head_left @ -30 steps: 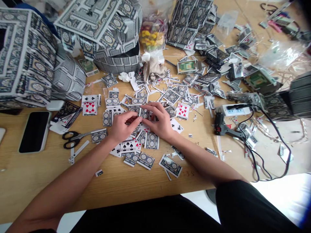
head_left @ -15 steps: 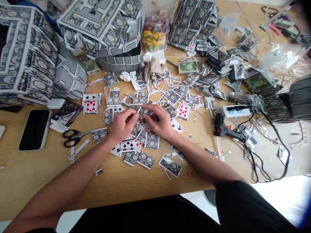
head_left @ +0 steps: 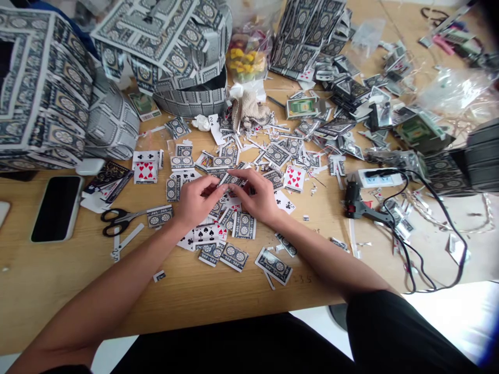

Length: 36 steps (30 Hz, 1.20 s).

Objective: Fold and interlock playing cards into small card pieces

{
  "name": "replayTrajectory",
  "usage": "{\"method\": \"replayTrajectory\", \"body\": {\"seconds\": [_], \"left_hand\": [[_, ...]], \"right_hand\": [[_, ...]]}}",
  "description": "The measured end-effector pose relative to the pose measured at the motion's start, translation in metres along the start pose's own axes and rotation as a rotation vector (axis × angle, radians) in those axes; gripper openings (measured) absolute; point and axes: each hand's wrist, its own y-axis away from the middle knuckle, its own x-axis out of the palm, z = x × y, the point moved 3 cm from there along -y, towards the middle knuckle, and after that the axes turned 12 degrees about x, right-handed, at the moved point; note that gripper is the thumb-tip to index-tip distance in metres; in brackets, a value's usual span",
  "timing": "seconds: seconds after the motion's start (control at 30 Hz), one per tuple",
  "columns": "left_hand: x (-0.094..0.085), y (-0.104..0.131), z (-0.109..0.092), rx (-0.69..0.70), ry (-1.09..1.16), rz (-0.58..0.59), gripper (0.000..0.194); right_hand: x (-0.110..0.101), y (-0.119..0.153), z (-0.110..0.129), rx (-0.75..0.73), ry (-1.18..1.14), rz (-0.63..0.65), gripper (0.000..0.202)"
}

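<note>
Between my two hands is a small playing card (head_left: 223,179), pinched at its ends and partly covered by the fingers. My left hand (head_left: 198,201) grips one end with thumb and fingertips. On the opposite end, my right hand (head_left: 255,195) closes its thumb and forefinger. Beneath and around them lie cut and folded playing cards, among them a patterned card back (head_left: 244,225) and face-up spades (head_left: 206,234). Black-handled scissors (head_left: 117,221) rest left of my left wrist, their blades reaching a card (head_left: 159,215).
Large structures built from cards (head_left: 47,88) stand at the back left, with another (head_left: 307,36) behind. A glue gun (head_left: 362,208) with looping black cable and a power strip (head_left: 380,178) lie on the right. A phone (head_left: 56,209) is at left; card scraps (head_left: 273,150) spread behind my hands.
The card between my fingers has tilted, now showing a narrow light edge. My fingertips have shifted slightly along it; both arms stay nearly in place.
</note>
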Motion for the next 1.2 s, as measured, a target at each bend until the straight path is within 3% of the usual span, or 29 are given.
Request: {"method": "replayTrajectory", "body": {"seconds": [0.83, 1.2], "left_hand": [[-0.002, -0.004, -0.008, 0.076, -0.092, 0.087, 0.019], [0.000, -0.004, -0.006, 0.053, -0.067, 0.092, 0.020]], "right_hand": [[0.000, -0.001, 0.005, 0.109, -0.056, 0.053, 0.014], [-0.003, 0.000, 0.009, 0.072, -0.021, 0.095, 0.030]]}}
